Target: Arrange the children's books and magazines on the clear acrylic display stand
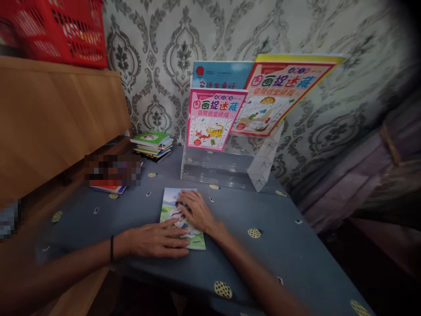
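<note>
A small thin book (171, 210) lies flat on the table (230, 245), right in front of the person, and both hands are on it. Its cover shows green grass, a blue sky and a figure that is partly hidden by the hands. The left hand (159, 239) is laid flat over the near left part of the book, with its fingers a little spread and pointing right. A thin black band (112, 248) goes around the left wrist. The right hand (196, 211) rests on the far right part of the cover, with its palm down and its fingers out, close to each other and pointing far and left. Neither hand is pinching anything.

The table has a dark blue cloth with yellow dotted shapes. Past the book is a clear stand (226, 169) that holds up more books. A pink book (213, 120) is on the left, a red book (269, 96) is on the right, and a blue book (223, 72) peeks out behind them. To the far left is a stack of books (153, 147) with a green one on top. Nearer, on the left, more books (107, 184) are partly blurred. A red basket (79, 35) sits up on a wooden cupboard (62, 114)
</note>
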### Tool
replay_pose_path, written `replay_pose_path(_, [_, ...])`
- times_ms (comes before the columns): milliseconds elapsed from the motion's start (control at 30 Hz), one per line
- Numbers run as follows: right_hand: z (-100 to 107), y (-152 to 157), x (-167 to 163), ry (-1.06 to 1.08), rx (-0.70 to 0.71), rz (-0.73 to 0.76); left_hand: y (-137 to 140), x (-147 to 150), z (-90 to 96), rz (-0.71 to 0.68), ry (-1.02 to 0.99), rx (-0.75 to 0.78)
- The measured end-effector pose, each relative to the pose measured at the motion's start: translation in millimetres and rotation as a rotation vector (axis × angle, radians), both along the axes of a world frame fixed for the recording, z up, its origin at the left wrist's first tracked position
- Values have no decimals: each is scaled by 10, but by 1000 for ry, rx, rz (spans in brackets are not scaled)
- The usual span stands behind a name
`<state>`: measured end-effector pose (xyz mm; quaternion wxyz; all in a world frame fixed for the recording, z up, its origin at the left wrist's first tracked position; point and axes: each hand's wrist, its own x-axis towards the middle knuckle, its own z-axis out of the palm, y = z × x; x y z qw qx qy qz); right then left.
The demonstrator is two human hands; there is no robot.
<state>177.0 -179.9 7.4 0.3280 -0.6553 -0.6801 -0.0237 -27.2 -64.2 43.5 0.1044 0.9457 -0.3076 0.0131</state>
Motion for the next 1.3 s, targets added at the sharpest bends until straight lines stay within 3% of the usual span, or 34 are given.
replay_pose_path(267, [-16,336,-266,-67,-199,154,95,102,-118,106,46,-184])
replay_pose_path(433, [-79,541,26,-111,-265,-8,39,85,-167,167,7,-285])
replay_pose_path(633, [-214,277,424,-31,-264,-223,125,83,-155,267,47,-277])
replay_pose_path(867, [-230,15,449,-40,-189,-269,613,378,-327,681,37,-142])
replay_pose_path(967, [-200,0,428,-46,-190,-295,767,530,-383,788,8,-95])
replay_pose_path(1133, [-216,11,470,-2,-202,-295,663,658,-337,765,-79,0])
replay_pose_path(1300, [-243,13,525,101,-171,-274,209,706,-287,550,-55,10])
